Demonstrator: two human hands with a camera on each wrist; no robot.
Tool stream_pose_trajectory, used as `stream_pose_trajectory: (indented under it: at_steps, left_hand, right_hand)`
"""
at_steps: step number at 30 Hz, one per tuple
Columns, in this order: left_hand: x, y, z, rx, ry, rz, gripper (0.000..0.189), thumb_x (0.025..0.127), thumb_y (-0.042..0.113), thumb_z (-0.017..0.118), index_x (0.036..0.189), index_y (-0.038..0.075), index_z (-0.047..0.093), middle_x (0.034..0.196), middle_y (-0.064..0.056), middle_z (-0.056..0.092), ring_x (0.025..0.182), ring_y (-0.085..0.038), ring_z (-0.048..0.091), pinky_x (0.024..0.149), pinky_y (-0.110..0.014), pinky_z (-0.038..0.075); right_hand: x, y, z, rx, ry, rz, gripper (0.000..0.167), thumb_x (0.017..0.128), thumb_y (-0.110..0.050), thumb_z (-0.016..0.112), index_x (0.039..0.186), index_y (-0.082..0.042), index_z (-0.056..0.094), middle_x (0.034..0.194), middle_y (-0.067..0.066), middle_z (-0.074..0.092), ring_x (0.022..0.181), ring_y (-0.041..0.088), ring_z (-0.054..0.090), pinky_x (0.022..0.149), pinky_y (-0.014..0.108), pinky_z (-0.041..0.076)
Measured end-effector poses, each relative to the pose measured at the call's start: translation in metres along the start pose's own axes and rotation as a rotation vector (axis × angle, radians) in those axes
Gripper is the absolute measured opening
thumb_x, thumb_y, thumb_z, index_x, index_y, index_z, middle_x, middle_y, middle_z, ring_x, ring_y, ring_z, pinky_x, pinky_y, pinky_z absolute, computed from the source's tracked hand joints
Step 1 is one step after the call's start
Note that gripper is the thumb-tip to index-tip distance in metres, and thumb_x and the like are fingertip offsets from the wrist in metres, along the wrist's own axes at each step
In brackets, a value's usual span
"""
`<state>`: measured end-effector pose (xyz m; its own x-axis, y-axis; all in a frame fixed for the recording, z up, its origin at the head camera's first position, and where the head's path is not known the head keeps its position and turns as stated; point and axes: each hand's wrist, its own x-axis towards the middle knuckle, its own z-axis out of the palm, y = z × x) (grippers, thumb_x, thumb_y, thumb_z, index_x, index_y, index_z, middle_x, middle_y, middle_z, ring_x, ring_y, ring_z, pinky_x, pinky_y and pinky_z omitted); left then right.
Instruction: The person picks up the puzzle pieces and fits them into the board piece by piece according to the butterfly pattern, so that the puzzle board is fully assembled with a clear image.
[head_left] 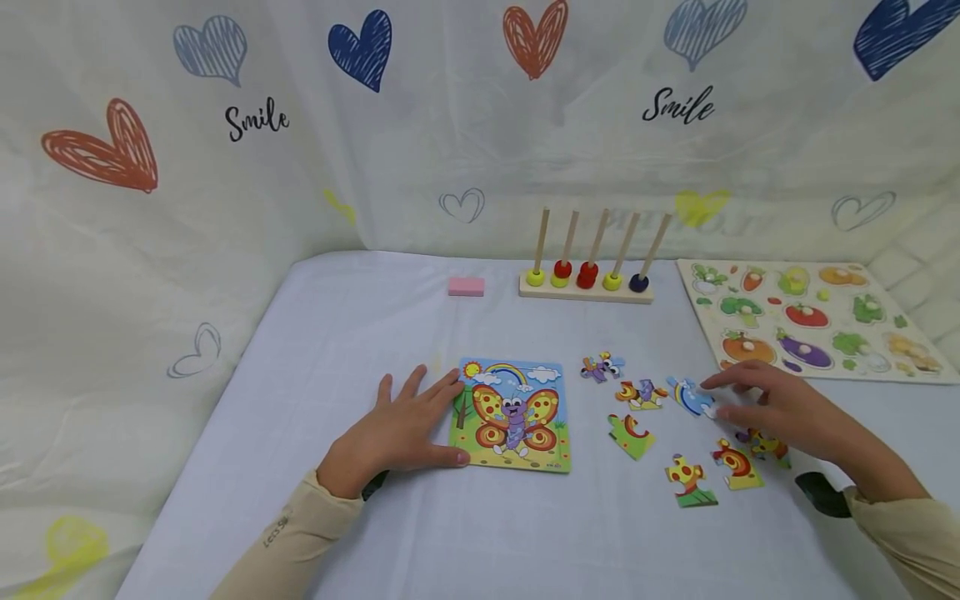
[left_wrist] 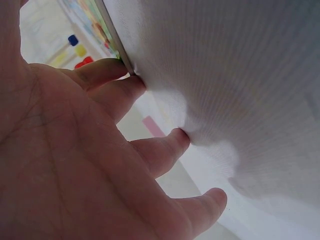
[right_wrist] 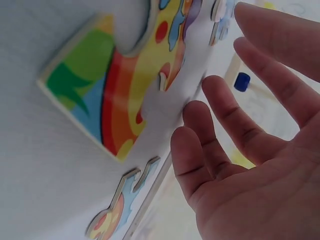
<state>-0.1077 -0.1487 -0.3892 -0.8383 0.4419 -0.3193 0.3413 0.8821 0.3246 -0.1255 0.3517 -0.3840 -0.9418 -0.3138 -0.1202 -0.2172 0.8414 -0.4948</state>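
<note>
A square butterfly picture board [head_left: 551, 421] lies on the white-covered table. My left hand [head_left: 397, 429] rests at its left edge with fingers spread, the thumb and index finger against the edge. In the left wrist view, that edge [left_wrist: 116, 37] shows right at two of the fingertips. My right hand [head_left: 787, 408] hovers over loose puzzle pieces. Its thumb and index fingertips are beside a blue rainbow piece [head_left: 692, 397], with the fingers loosely extended. Under its wrist lies a yellow and red piece [right_wrist: 125, 100], large in the right wrist view.
More puzzle pieces lie nearby, including a green-edged piece [head_left: 632, 437] and a spotted one [head_left: 690, 482]. Farther back are a peg abacus [head_left: 587, 288] with coloured beads, a pink block [head_left: 466, 287] and a vegetable board [head_left: 768, 300]. A heart-printed cloth [head_left: 420, 150] hangs behind.
</note>
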Motion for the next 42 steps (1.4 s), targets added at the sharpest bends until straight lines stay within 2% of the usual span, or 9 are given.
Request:
stream_pose_trajectory:
  at_steps: [5,11,16,20,24,27,30,36,42]
  left_hand:
    - [-0.001,0.0,0.0,-0.002,0.0,0.0,0.101,0.09,0.06,0.081,0.169,0.016,0.035,0.178,0.002,0.021,0.162,-0.043,0.009,0.12,-0.077,0.003]
    - [0.0,0.001,0.001,0.001,-0.002,0.002,0.101,0.09,0.06,0.081,0.169,0.017,0.034,0.178,0.003,0.021,0.162,-0.043,0.01,0.12,-0.077,0.003]
    - [-0.001,0.0,0.0,0.01,-0.002,-0.001,0.101,0.09,0.06,0.08,0.169,0.017,0.035,0.178,0.003,0.021,0.162,-0.043,0.01,0.12,-0.077,0.003]
    - [-0.001,0.0,-0.001,0.008,-0.002,0.001,0.101,0.09,0.06,0.08,0.169,0.016,0.035,0.178,0.002,0.022,0.162,-0.043,0.01,0.12,-0.077,0.004]
    - [-0.001,0.0,-0.001,0.01,0.002,0.004,0.101,0.09,0.06,0.08,0.169,0.016,0.035,0.178,0.002,0.022,0.162,-0.044,0.01,0.12,-0.077,0.004]
    - [0.0,0.0,-0.001,0.011,0.003,0.006,0.101,0.09,0.06,0.08,0.169,0.016,0.035,0.178,0.002,0.022,0.162,-0.044,0.01,0.12,-0.077,0.004]
    - [0.0,-0.001,0.0,0.01,0.004,0.006,0.101,0.09,0.06,0.08,0.169,0.016,0.035,0.178,0.002,0.022,0.162,-0.043,0.01,0.12,-0.077,0.004]
    - [-0.001,-0.001,0.0,0.003,0.005,0.007,0.101,0.09,0.06,0.081,0.169,0.016,0.035,0.178,0.002,0.022,0.162,-0.044,0.01,0.12,-0.077,0.004]
    - [0.0,-0.002,0.002,0.012,0.01,0.007,0.1,0.09,0.061,0.08,0.168,0.017,0.036,0.178,0.002,0.021,0.162,-0.044,0.011,0.12,-0.077,0.005]
  right_hand:
    - [0.005,-0.002,0.002,-0.028,-0.012,-0.022,0.024,0.094,-0.017,0.084,0.118,-0.015,0.078,0.127,0.015,0.064,0.11,0.034,0.058,0.078,0.034,0.052]
    - [0.011,0.001,0.005,-0.047,-0.024,-0.051,0.023,0.091,-0.009,0.086,0.111,-0.012,0.078,0.12,0.013,0.061,0.104,0.032,0.054,0.078,0.032,0.051]
    - [0.013,0.002,0.008,-0.052,-0.038,-0.05,0.024,0.09,-0.006,0.085,0.11,-0.01,0.073,0.119,0.014,0.057,0.105,0.033,0.051,0.082,0.037,0.05]
    - [0.014,0.001,0.009,-0.038,-0.024,-0.062,0.024,0.089,-0.004,0.086,0.105,-0.007,0.068,0.123,0.017,0.057,0.111,0.039,0.051,0.091,0.051,0.051]
    - [0.014,-0.001,0.01,-0.006,-0.004,-0.082,0.025,0.087,0.0,0.086,0.099,-0.004,0.065,0.137,0.027,0.053,0.127,0.051,0.043,0.102,0.072,0.04]
    - [0.013,-0.003,0.01,0.006,0.001,-0.072,0.025,0.087,0.002,0.086,0.097,-0.004,0.064,0.141,0.031,0.051,0.131,0.055,0.039,0.103,0.075,0.038]
    - [0.011,-0.005,0.01,-0.013,0.007,-0.049,0.024,0.088,0.0,0.086,0.097,-0.005,0.064,0.138,0.031,0.055,0.129,0.053,0.044,0.101,0.071,0.042]
    - [0.009,-0.01,0.008,-0.065,0.018,-0.018,0.034,0.088,-0.005,0.087,0.111,-0.001,0.062,0.12,0.022,0.063,0.112,0.044,0.055,0.092,0.062,0.053]
    - [0.009,-0.013,0.005,-0.099,-0.013,-0.03,0.07,0.088,-0.007,0.088,0.146,0.003,0.05,0.126,0.021,0.059,0.107,0.039,0.06,0.082,0.053,0.058]
